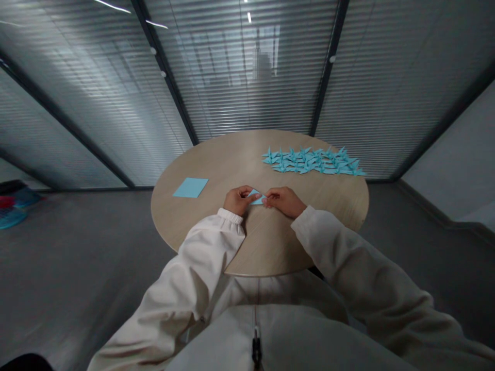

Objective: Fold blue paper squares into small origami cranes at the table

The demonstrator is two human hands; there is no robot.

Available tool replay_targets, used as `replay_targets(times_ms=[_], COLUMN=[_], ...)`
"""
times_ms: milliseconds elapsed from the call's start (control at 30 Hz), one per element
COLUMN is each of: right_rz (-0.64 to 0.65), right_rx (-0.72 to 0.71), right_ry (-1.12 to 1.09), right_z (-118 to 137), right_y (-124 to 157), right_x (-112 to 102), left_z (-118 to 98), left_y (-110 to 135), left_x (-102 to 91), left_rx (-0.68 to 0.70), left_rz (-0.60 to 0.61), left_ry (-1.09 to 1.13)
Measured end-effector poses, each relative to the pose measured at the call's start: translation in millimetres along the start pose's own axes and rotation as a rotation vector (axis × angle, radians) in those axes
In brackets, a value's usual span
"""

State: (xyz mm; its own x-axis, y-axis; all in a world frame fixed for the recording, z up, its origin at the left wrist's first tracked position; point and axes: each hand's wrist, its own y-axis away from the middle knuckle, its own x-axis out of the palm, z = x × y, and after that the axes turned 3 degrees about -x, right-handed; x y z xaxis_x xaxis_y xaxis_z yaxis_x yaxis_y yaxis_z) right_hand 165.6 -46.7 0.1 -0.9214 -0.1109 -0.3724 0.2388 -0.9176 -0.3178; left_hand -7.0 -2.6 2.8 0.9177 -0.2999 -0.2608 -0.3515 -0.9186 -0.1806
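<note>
left hand (237,200) and right hand (284,200) meet near the middle of the surface (270,242). both are curled, fingertips pinched on a small blue paper (256,197) between them; cannot tell if it rests on the wood or sits just above it. judged: a fold partway made. a clean crease calls for edges lined up and a firm press. left of the hands: one flat blue sheet (191,187). far right: folded blue figures (313,161), lying loose in a spread. no container in view.
</note>
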Motion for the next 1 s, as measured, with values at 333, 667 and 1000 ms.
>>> replay_targets(times_ms=[333, 667, 1000], right_rz=[0.034, 0.048, -0.047], right_rx=[0.028, 0.029, 0.007], right_ry=[-0.014, 0.02, 0.088], right_z=[4, 11, 6], right_y=[0, 1, -1], right_x=[1, 1, -1], left_z=[2, -4, -4], left_y=[2, 7, 4], left_x=[-0.1, 0.9, 1.8], left_rx=[0.081, 0.162, 0.046], left_rz=[-0.017, -0.008, 0.066], left_ry=[-0.153, -0.242, -0.078])
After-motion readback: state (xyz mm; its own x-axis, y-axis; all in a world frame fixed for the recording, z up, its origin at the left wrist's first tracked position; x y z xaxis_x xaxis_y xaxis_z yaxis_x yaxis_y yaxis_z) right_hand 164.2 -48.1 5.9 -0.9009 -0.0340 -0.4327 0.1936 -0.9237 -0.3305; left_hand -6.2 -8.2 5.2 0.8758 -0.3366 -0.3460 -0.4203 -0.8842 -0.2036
